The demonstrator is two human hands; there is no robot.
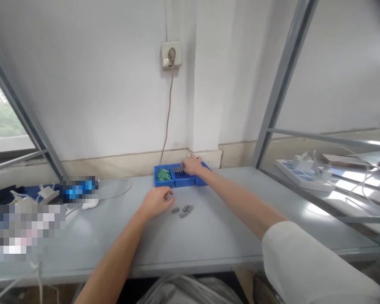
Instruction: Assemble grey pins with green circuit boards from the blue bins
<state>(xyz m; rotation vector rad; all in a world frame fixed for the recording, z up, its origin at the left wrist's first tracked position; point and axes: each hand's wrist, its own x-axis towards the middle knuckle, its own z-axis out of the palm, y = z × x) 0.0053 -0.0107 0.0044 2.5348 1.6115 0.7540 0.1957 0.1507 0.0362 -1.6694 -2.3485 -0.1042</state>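
1. Grey bits (183,215) lie on the table (224,228), four of them, right of the left hand (158,200). They are small and short, a bit longer than they are wide, with a dull metal shine. Three sit close together and point different ways. One lies a little apart, on the side by the hand.
2. Blue bins stand in a row behind the bits, near the wall (129,93).
3. The left bin (164,184) has a pile of thin, bright green pieces (164,174) in it.
4. The middle bin (185,181) has dark things with pale, round tops (177,170), lined up in neat rows.
5. The right bin (202,181) is partly hidden by the arm.
6. The left hand is near the table, in front of the left bin. Its fingers curl in loosely. One cannot tell if it has hold of something.
7. The right hand (192,166) dips over the middle bin, fingers bent down. Its fingertips are hidden, so its grip cannot be told.
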